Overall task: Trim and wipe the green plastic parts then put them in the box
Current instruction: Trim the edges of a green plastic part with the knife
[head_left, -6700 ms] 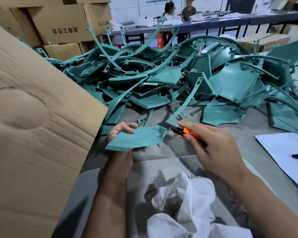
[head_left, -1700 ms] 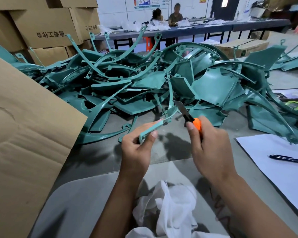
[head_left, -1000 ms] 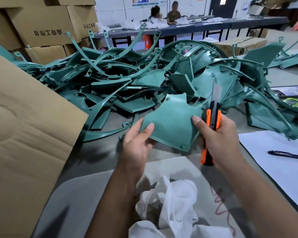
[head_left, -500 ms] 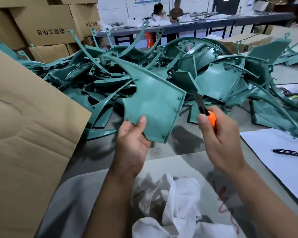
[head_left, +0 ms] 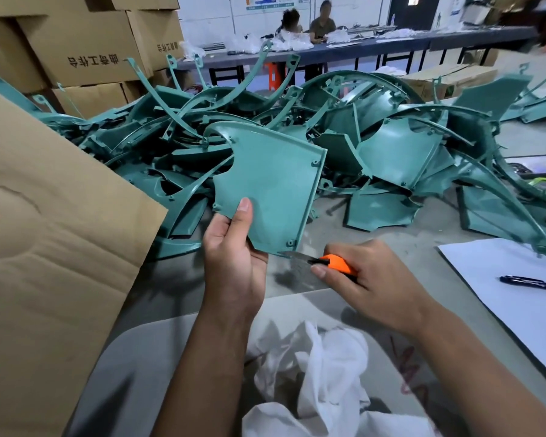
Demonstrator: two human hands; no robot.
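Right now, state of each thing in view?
left hand: holds green part upright by its lower edge
green part: held, blade at its bottom corner
right hand: grips utility knife
utility knife: blade extended
white cloth: crumpled, untouched
green pile: heaped
pen: lying on paper

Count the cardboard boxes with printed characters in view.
2. One large printed box sits upper left behind the green parts pile; a second printed box stands just right of it. Other boxes show no visible print; more may be hidden.
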